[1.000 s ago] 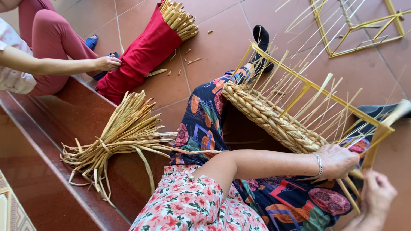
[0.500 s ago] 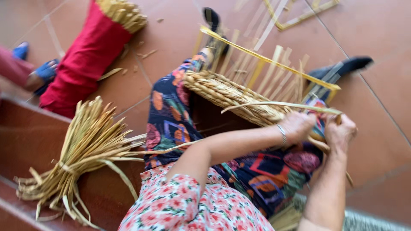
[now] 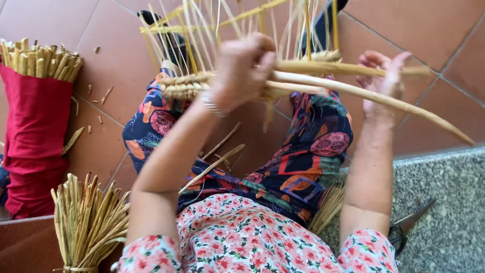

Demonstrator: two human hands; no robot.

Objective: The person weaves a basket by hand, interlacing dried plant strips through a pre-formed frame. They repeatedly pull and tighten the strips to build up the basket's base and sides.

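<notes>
While a long pale reed strand (image 3: 364,93) is drawn out to the right across the lap, it is gripped at its near end by the left hand (image 3: 242,68), whose fingers are curled tight around it and around the woven edge beside it. That strand runs slanting down and rightward, and its thin tip is seen above the grey speckled stone step (image 3: 444,202). A second, shorter bundle of reed (image 3: 343,68) is held level just above it and is touched by the right hand (image 3: 381,81), whose fingers are half spread and only loosely bent against the reed; whether anything is firmly clasped by that hand cannot be told. The half-woven basket (image 3: 184,86) is propped on the knees, over a dark skirt (image 3: 303,162) printed with red and orange shapes, and its upright yellow stakes (image 3: 202,35) are fanned upward toward the top of the view. A silver bracelet (image 3: 212,106) is worn on the left wrist. A loose reed (image 3: 212,167) is laid slantwise across the skirt. Lower left, a tied sheaf of straw (image 3: 88,222) is stood on a reddish step, and another bundle wrapped in red cloth (image 3: 33,126) is laid on the terracotta floor tiles (image 3: 116,55). Dark scissors (image 3: 409,222) are rested on the stone step, just beside the right elbow.
</notes>
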